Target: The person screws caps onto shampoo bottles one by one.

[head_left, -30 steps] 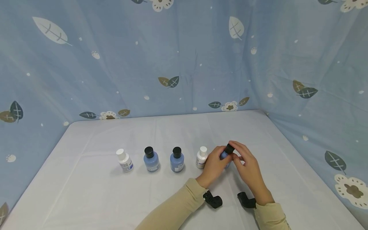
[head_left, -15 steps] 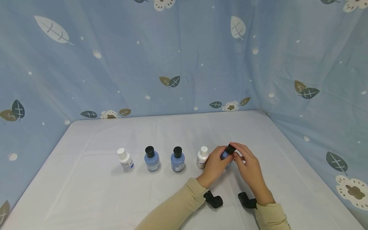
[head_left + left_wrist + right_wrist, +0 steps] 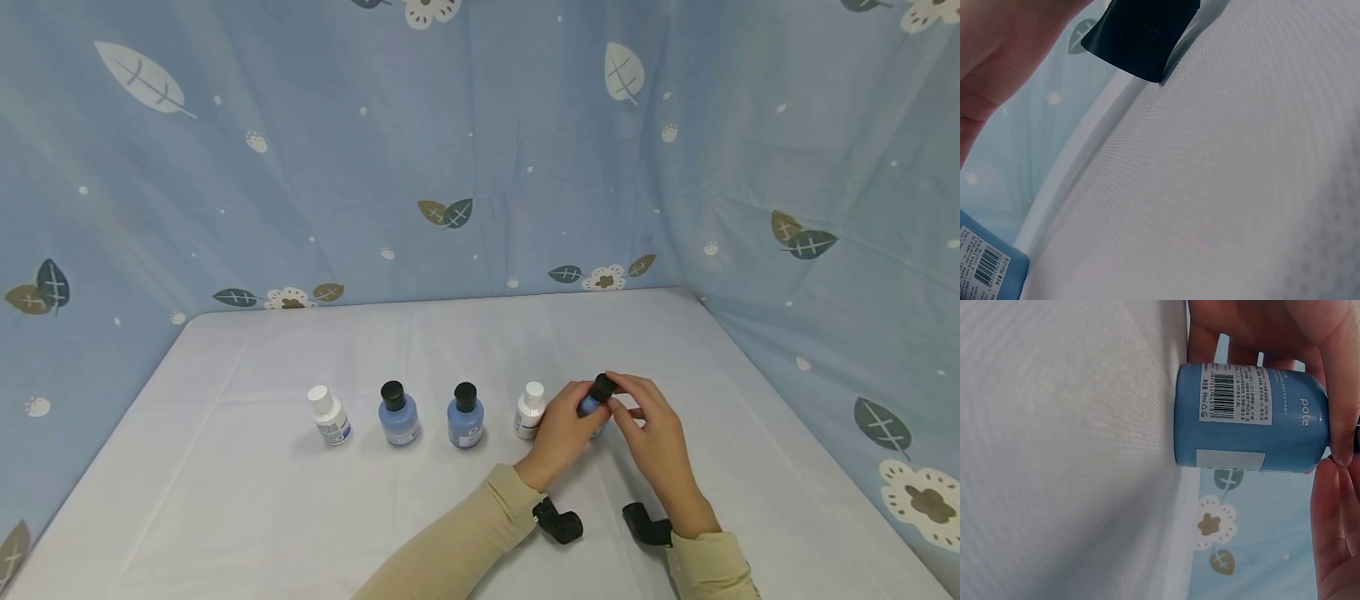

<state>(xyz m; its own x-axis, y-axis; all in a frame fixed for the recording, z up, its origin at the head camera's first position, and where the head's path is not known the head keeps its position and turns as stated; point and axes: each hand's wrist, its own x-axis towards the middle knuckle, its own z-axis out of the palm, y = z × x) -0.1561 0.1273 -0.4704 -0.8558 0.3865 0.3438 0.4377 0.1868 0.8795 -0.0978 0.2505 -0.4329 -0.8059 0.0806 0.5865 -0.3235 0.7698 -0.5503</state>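
On the white-covered table stands a blue bottle (image 3: 1250,419) with a black cap (image 3: 603,387). My left hand (image 3: 561,427) grips its body, fingers round the far side and thumb near the neck, as the right wrist view shows. My right hand (image 3: 654,433) pinches the black cap, and its fingertips meet the left thumb there. In the left wrist view, only the lower part of the blue bottle (image 3: 988,265) shows, with part of my right hand (image 3: 1007,50) above. Just left of my left hand, a white bottle (image 3: 529,412) stands upright.
Farther left in the row stand two more blue bottles with black caps (image 3: 465,417) (image 3: 398,414) and another white bottle (image 3: 329,417). Black wrist mounts (image 3: 558,522) sit below both wrists. A blue patterned curtain (image 3: 465,150) borders the table (image 3: 247,500).
My right fingers have shifted slightly at the black cap. Both hands keep their hold on the bottle, and the head view has drifted a little.
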